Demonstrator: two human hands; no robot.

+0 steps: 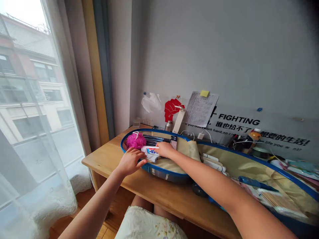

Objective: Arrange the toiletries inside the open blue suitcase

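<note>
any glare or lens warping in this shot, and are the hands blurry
In the head view, the window glares nearly white at top left, the wide lens bows the blue-rimmed bag, the top right corner falls dark, and the left hand and right hand on the white tube look sharp.

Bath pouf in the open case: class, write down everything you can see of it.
The bath pouf is a bright magenta ball of ruffled mesh, synthetic by its look, gathered in dense folds, with a white cord loop on top. It looks full and uncrushed. It lies at the window-side end of the open blue-rimmed case, close to the rim. The person's left hand is just below it; whether they touch cannot be told.
</note>
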